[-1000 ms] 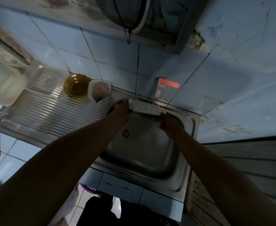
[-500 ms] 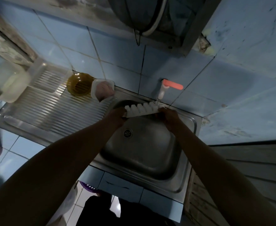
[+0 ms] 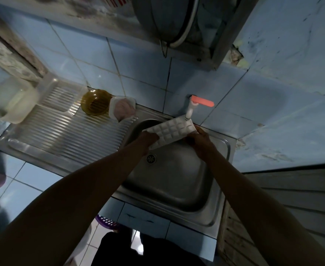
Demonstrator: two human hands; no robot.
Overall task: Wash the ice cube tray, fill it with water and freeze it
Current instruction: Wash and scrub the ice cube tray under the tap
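Note:
A white ice cube tray is held over the back of the steel sink, its compartments facing me and its right end up under the white tap with the orange handle. My left hand grips the tray's left end. My right hand grips its right end from below. No water stream is visible from the tap.
The ribbed steel drainboard lies left of the basin. At its back stand an amber glass bowl, a white tub and a clear plastic container. Blue wall tiles rise behind. A purple basket sits on the floor.
The tray has been tilted so that its compartments face me, and its right end has risen toward the tap. Both hands kept hold of its ends.

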